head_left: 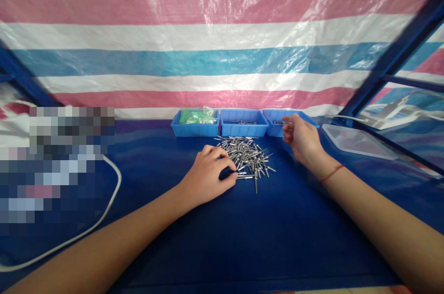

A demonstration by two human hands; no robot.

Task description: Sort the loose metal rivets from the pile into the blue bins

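Some of the loose blind rivets (pixel 248 155) could roll or scatter, because they lie crossed over one another in a heap on the tabletop (pixel 270 234), and the left hand (pixel 212 174) is against the near left side of this heap. A careless pull on one rivet may drag its neighbours too. At the far side, the heap lies close to the middle blue bin (pixel 244 130). The right blue bin (pixel 274 130) also has rivets inside; if the right hand (pixel 305 141) knocks its near wall, the bin could shift, or a rivet could drop outside.

The left forearm comes from the near left, palm downward, fingers curved; thumb and index finger nearly meet at the rivets, but whether this grip is closed on one, one cannot tell. The right forearm comes from the near right, its hand raised at the bin with bent fingers; whether its grip contains anything is also not clear.
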